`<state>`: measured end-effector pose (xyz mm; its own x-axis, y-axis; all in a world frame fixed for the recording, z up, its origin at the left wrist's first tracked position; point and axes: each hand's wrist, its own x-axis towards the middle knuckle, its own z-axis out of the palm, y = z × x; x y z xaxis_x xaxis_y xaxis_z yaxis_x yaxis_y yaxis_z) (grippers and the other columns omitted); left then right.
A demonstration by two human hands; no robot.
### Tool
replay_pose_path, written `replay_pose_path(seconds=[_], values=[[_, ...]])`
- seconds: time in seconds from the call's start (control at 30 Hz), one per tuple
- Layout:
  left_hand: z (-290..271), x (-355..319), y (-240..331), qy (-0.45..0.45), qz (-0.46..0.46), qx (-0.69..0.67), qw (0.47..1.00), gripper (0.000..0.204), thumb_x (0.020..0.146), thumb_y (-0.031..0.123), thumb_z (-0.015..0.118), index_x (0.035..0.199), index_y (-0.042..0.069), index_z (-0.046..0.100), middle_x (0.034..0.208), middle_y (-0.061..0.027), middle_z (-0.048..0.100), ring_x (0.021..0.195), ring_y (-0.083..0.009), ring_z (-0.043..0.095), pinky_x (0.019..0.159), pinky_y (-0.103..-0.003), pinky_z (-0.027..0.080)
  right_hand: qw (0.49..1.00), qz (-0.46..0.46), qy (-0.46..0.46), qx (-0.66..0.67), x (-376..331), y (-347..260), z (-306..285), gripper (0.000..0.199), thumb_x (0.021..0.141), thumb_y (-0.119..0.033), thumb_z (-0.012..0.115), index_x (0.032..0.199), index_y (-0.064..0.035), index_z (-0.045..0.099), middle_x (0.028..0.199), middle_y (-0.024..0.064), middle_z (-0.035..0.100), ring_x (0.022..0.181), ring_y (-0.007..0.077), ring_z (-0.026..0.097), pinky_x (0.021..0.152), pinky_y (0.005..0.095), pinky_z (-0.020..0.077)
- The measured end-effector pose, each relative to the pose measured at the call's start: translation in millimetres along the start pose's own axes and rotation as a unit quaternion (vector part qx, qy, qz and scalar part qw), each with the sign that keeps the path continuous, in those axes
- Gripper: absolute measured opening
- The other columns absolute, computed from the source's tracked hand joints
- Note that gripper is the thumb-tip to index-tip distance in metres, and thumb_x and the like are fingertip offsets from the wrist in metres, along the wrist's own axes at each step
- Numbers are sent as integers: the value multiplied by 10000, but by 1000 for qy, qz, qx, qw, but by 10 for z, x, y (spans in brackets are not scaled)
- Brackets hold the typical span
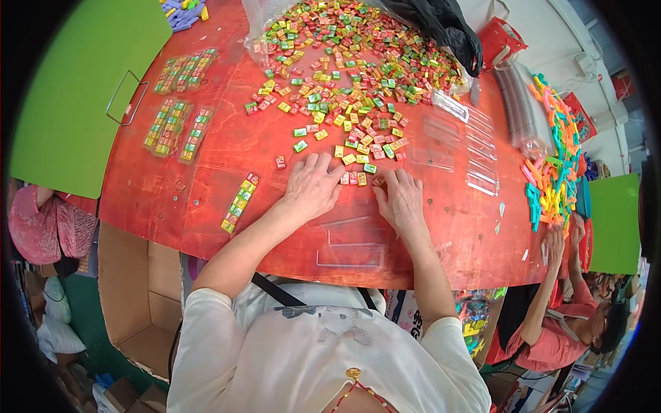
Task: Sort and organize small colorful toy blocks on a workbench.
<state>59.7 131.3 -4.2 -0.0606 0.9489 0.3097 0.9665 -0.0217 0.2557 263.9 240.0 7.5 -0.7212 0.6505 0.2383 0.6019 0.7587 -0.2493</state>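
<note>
A short row of small printed blocks, red, yellow and white, lies on the red table between my hands. My left hand rests palm down at its left end, fingers bent together and the tips against the end block. At the right end, my right hand has thumb and index finger closed at a small reddish block, partly covered by the fingertips. Just beyond lie loose blocks in red, yellow and green. Clear plastic trays lie nearer my body. A filled strip of blocks is left of my left forearm.
A large heap of blocks spills from a plastic bag at the back. Filled packs lie at left, near a green board. Clear trays and colourful plastic pieces lie right, beside another person's hands.
</note>
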Motion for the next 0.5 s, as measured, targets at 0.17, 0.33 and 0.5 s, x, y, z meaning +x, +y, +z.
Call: replay_pose_path(seconds=[0.17, 0.33, 0.5], values=[[-135, -15, -6, -56, -28, -15, 998, 474, 835, 264, 742, 1276, 142, 619, 1131, -133, 522, 1094, -317, 554, 841, -464, 520, 998, -57, 10, 16, 16, 62, 109, 265, 859, -175, 716, 1098, -100, 632, 976, 104, 603, 948, 299, 607, 812, 442, 441], [-432, -80, -84, -158, -127, -65, 977, 631, 841, 230, 732, 1418, 113, 503, 1191, -193, 516, 1140, -382, 602, 838, -506, 561, 995, -84, -15, 43, 86, -19, 16, 324, 857, -146, 706, 1172, -105, 640, 988, 111, 600, 958, 304, 608, 832, 445, 454], [-404, -64, -149, -185, -103, -45, 976, 545, 904, 243, 709, 1404, 129, 523, 1179, -187, 521, 1059, -394, 652, 808, -512, 572, 993, -88, -54, 49, 172, -73, -42, 459, 843, -103, 718, 1295, -121, 639, 949, 109, 591, 945, 301, 604, 815, 430, 448]])
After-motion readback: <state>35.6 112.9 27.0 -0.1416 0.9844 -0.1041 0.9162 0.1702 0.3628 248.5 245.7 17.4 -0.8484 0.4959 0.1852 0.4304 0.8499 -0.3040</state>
